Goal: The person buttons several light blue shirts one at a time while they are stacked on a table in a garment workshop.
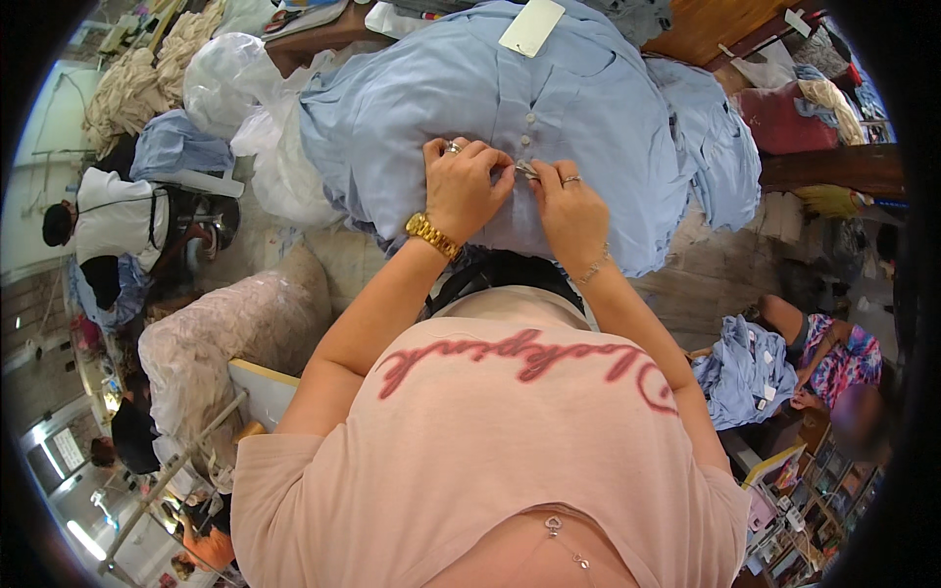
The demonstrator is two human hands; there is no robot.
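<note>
My left hand (469, 188) pinches the blue shirt (412, 118) near its buttons (530, 119), likely steadying it, while my right hand (570, 209) grips a small metal tool (527, 170).

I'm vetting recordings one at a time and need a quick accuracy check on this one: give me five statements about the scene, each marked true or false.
1. The left hand and right hand are close together over a light blue garment. True.
2. The gold-coloured watch is on the right wrist. False: it is on the left wrist.
3. The right hand's fingertips hold a small silver-coloured item. True.
4. The garment's visible buttons are black. False: they are pale.
5. A pale tag lies beyond both hands, near the picture's top edge. True.
</note>
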